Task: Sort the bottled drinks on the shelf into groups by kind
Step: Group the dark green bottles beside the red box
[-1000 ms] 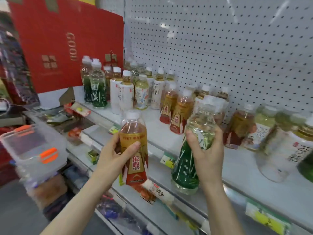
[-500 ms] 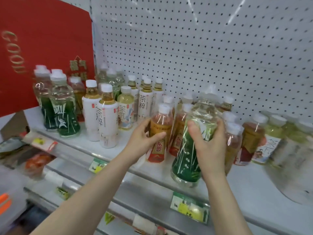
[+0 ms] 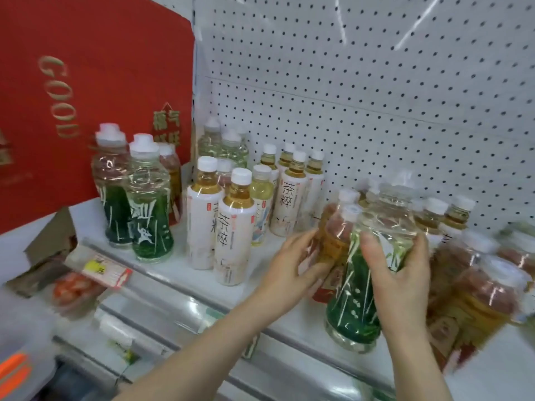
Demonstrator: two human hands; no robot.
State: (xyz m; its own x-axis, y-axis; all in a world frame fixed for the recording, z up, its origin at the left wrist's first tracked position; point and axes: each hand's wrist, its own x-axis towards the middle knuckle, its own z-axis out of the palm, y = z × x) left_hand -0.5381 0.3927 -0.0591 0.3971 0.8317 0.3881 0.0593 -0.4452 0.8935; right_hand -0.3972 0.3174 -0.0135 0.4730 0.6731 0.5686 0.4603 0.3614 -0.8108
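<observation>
Left hand [image 3: 289, 270] round amber bottle [image 3: 333, 244], right hand [image 3: 396, 273] round green-labelled bottle [image 3: 351, 308], at shelf [image 3: 179, 274].

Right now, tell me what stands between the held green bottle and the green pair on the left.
Head view: left of the held green bottle comes the left hand gripping an amber bottle, then white-label bottles, then the green pair.

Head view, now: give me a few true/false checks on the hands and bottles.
1. The right hand has its grip on a clear plastic bottle with a green label. True.
2. The left hand holds nothing. False: it holds an amber plastic bottle with an orange-red label.
3. Two more green-label bottles stand beside the red cardboard panel. True.
4. The shelf's back wall is glass. False: it is white perforated pegboard.
</observation>
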